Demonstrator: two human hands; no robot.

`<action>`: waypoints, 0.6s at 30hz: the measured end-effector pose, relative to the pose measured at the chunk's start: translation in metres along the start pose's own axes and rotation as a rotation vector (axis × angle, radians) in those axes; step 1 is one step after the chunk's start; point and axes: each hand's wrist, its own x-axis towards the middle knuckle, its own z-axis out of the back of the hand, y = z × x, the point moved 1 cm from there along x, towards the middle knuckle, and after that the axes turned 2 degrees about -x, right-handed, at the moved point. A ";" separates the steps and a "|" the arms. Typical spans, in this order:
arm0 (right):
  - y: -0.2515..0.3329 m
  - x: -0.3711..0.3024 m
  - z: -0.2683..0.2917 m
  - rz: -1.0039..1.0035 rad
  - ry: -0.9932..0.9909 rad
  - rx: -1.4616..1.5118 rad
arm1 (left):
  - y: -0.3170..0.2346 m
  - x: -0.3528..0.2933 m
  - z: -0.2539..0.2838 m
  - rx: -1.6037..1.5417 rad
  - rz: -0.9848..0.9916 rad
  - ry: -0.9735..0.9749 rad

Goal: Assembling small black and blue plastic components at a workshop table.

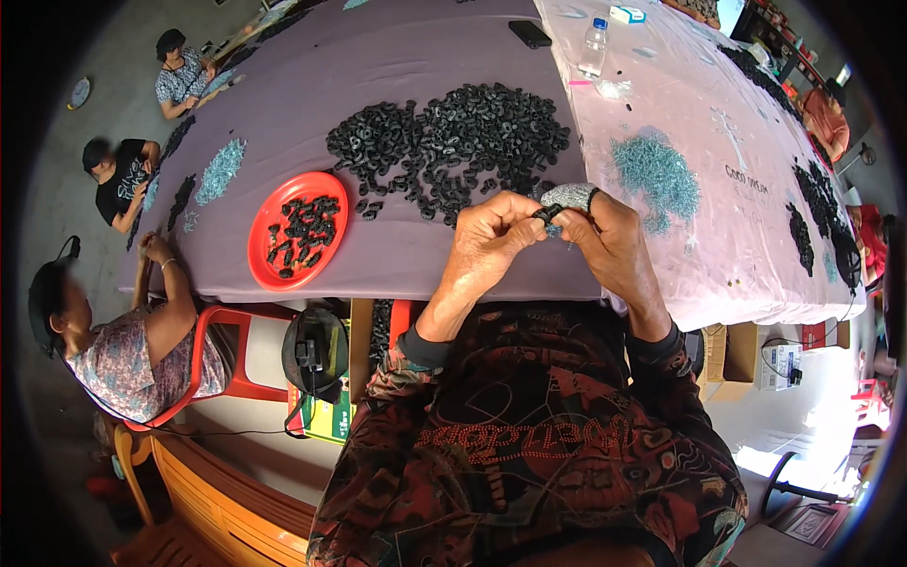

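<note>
Black and small, the rubber part sits at the frame's centre, pinched between my left hand and right hand; fingers hide most of it. Above it I see one big heap of black parts, too many to count, one red plate on the left, one bottle at the top.

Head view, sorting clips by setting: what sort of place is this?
Probably a small hand-assembly workshop: a long cloth-covered table with a heap of small black ring-shaped parts, a round red plastic tray, and seated co-workers.
</note>
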 end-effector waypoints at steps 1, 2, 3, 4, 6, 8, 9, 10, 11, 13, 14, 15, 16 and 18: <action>0.000 0.000 0.000 0.022 -0.002 -0.025 | 0.000 0.000 0.000 0.008 -0.005 0.002; 0.001 0.000 0.000 0.045 -0.003 -0.051 | -0.001 0.000 0.000 0.013 -0.019 0.005; 0.002 0.000 0.000 0.059 -0.015 -0.047 | 0.000 -0.001 0.000 0.026 -0.009 0.000; 0.003 0.000 0.000 0.076 -0.027 -0.044 | 0.000 0.000 0.001 0.037 -0.009 -0.004; 0.005 0.000 0.001 0.090 -0.032 -0.060 | 0.000 0.000 0.001 0.085 -0.043 -0.013; 0.007 0.001 0.002 0.088 -0.018 -0.099 | 0.000 0.001 0.000 0.167 -0.099 -0.026; 0.007 0.001 0.002 0.079 -0.009 -0.099 | -0.001 0.000 0.000 0.214 -0.133 -0.028; 0.008 0.001 0.002 0.073 0.000 -0.099 | -0.002 -0.001 -0.001 0.266 -0.155 -0.031; 0.009 0.001 0.003 0.064 0.010 -0.099 | -0.003 -0.002 -0.001 0.318 -0.176 -0.034; 0.009 0.002 0.005 0.037 0.045 -0.110 | -0.005 -0.002 -0.002 0.353 -0.177 -0.035; 0.010 0.002 0.007 0.015 0.064 -0.121 | -0.006 -0.003 -0.003 0.370 -0.176 -0.036; 0.011 0.001 0.008 0.025 0.074 -0.127 | -0.006 -0.004 -0.003 0.414 -0.187 -0.034; 0.011 0.001 0.008 0.029 0.084 -0.139 | -0.007 -0.004 -0.003 0.459 -0.200 -0.033; 0.012 0.001 0.009 0.043 0.097 -0.169 | -0.008 -0.003 -0.003 0.514 -0.218 -0.031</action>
